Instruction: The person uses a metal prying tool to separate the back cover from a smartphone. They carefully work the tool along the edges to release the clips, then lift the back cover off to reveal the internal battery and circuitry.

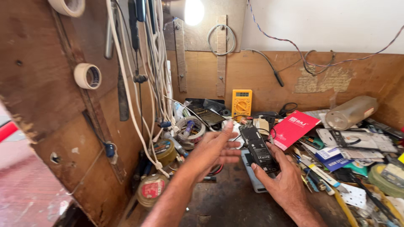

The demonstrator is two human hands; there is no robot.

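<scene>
My right hand (284, 176) grips a black opened phone (261, 149) with its inner parts showing, held tilted above the bench. My left hand (216, 147) is beside it on the left, palm turned toward the phone, fingers spread and empty, the fingertips a little short of the phone's edge. A light grey flat phone part (252, 178) lies on the bench under the hands.
A yellow multimeter (242, 103) leans on the back board. A red booklet (294, 126), a clear plastic bottle (351, 111), tape rolls (191, 130), round tins (151, 189) and scattered tools crowd the bench. White cables (155, 63) hang down the left wooden wall.
</scene>
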